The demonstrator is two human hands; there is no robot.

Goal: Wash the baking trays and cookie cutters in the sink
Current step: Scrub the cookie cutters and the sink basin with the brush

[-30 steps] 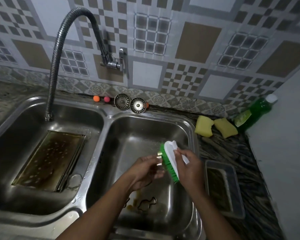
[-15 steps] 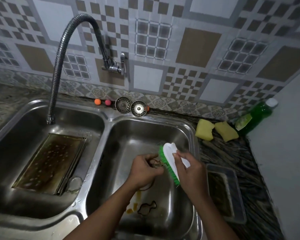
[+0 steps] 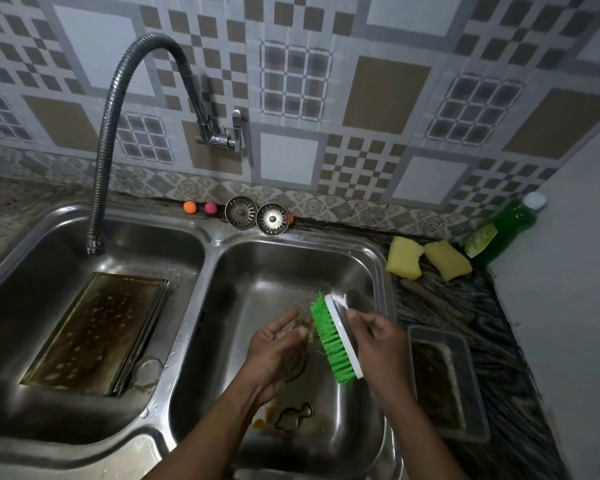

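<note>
Mid-scrub over the right basin: gripping the brush in the right hand, bristles on a cutter at the fingertips of the left hand; cannot tell if pinching or only propping it. Next, probably: turning it, rinsing, then lifting the fish cutter near the basin's front edge.

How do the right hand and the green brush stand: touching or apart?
Touching. The head view shows the right hand gripping the white back of the green brush, its fingers curled over the edge.
</note>
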